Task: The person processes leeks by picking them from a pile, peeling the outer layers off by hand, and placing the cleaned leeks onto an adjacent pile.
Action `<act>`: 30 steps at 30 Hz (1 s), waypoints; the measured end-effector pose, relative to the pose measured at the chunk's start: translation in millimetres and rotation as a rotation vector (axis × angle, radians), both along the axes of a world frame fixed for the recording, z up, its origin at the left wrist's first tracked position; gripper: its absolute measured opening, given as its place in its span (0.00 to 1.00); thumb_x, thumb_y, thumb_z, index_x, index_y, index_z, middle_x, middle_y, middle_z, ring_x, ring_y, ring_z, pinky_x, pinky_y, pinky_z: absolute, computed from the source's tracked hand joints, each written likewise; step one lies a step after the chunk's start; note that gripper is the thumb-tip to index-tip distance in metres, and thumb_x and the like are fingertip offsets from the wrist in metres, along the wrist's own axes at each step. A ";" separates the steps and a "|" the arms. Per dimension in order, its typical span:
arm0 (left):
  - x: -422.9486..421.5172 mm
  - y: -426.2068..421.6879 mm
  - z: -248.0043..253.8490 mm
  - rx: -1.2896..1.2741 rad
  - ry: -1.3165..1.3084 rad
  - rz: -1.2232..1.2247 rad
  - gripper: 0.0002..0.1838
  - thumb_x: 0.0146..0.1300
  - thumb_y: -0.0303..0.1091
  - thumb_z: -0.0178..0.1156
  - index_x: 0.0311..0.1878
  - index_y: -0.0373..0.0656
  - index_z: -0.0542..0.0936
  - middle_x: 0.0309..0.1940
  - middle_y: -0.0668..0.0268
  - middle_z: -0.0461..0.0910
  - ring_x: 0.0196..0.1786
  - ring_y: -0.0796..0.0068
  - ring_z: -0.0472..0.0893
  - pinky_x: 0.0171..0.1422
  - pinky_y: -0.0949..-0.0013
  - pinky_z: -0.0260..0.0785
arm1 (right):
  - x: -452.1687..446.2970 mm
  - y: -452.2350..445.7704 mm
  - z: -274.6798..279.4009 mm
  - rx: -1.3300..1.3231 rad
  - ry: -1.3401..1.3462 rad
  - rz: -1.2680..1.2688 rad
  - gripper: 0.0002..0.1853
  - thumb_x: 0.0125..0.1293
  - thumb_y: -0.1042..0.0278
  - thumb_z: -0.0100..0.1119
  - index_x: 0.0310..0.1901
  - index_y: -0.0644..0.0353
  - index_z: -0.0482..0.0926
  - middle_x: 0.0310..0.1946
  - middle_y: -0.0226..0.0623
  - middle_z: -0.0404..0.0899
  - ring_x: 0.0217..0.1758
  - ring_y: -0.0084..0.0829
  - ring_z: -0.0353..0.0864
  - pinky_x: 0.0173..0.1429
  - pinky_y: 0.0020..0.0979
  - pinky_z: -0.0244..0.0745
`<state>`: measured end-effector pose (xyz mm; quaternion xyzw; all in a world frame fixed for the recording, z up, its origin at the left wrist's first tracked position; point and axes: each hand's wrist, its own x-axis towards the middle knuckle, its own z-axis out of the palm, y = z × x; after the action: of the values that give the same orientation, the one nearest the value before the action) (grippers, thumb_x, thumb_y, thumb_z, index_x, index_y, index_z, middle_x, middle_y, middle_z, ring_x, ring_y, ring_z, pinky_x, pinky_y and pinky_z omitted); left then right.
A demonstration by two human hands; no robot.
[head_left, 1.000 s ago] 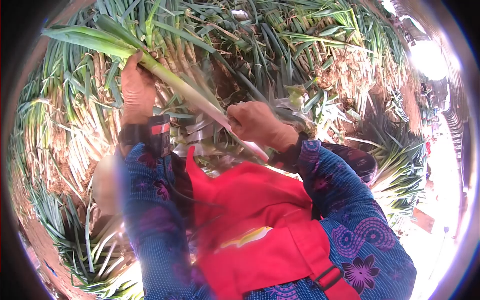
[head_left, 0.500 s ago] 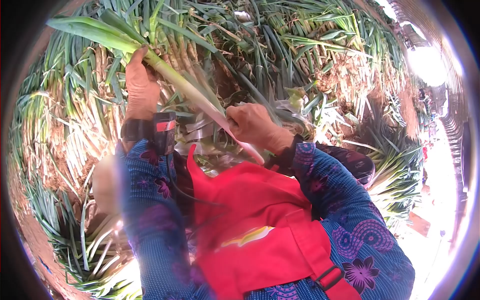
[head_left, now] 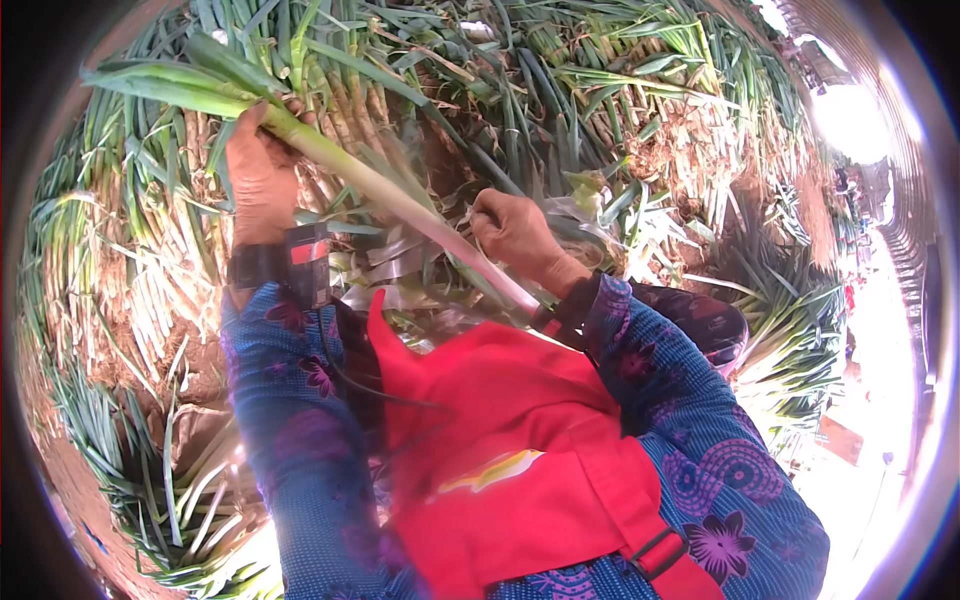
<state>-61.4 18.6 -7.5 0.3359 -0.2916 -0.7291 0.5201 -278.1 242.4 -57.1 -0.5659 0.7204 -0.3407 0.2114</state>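
Note:
A long leek [head_left: 400, 205] slants across the middle of the head view, green leaves at the upper left and white root end near the red apron [head_left: 490, 400]. My left hand [head_left: 265, 175] is wrapped round its upper stalk, just below where the leaves fan out. Just right of the stalk is my right hand [head_left: 515, 232], closed with its fingers curled in. Whatever is in those fingers, if anything, is hidden. A dark band with a small device [head_left: 308, 262] sits at my left wrist.
Piles of leeks [head_left: 130, 240] lie on the left and along the back. More leeks with roots [head_left: 690, 150] are at the upper right, and another heap [head_left: 795, 320] lies at right. Peeled leaf scraps [head_left: 400, 260] lie on the ground before me.
My left hand and the leek's leafy end have shifted slightly left. My right hand has moved a little up and right, away from the stalk.

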 end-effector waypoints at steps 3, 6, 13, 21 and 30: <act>8.2 -6.1 -3.6 -0.072 0.014 -0.020 0.16 0.65 0.36 0.53 0.48 0.34 0.73 0.37 0.56 0.80 0.39 0.59 0.81 0.51 0.60 0.74 | -17.8 4.4 4.1 0.250 -0.457 -0.208 0.09 0.66 0.67 0.52 0.36 0.64 0.78 0.24 0.37 0.80 0.28 0.30 0.80 0.34 0.31 0.73; 5.9 1.0 6.0 -0.080 0.010 0.058 0.17 0.66 0.37 0.52 0.49 0.33 0.73 0.38 0.55 0.79 0.40 0.58 0.80 0.50 0.59 0.74 | -38.1 18.8 6.5 0.212 -1.028 -0.241 0.10 0.68 0.64 0.53 0.39 0.63 0.78 0.35 0.38 0.84 0.40 0.34 0.84 0.39 0.33 0.76; 26.0 -19.5 -10.5 -0.112 0.027 -0.005 0.18 0.66 0.37 0.50 0.52 0.32 0.72 0.41 0.56 0.78 0.42 0.58 0.79 0.50 0.57 0.73 | -107.6 62.0 -16.2 0.030 -1.786 -0.125 0.10 0.67 0.65 0.58 0.46 0.59 0.76 0.36 0.36 0.79 0.41 0.35 0.79 0.45 0.30 0.76; 34.3 -22.5 -23.3 -0.140 0.237 0.005 0.16 0.66 0.36 0.46 0.52 0.36 0.71 0.41 0.53 0.77 0.43 0.60 0.76 0.52 0.55 0.72 | -242.5 148.6 -81.4 0.486 -0.349 -0.630 0.17 0.61 0.63 0.59 0.49 0.63 0.76 0.28 0.36 0.79 0.27 0.32 0.78 0.34 0.31 0.76; 18.4 -7.8 -20.8 -0.088 0.429 0.171 0.19 0.62 0.34 0.52 0.53 0.33 0.70 0.40 0.52 0.77 0.40 0.58 0.76 0.48 0.60 0.75 | -255.8 154.4 -133.8 0.444 0.071 -0.446 0.17 0.55 0.62 0.60 0.43 0.64 0.83 0.35 0.47 0.85 0.38 0.39 0.85 0.45 0.36 0.77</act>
<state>-43.0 10.9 -28.3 0.1739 -0.1765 -0.7236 0.6442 -533.9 396.7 -190.9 -0.3457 0.8904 -0.1930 0.2244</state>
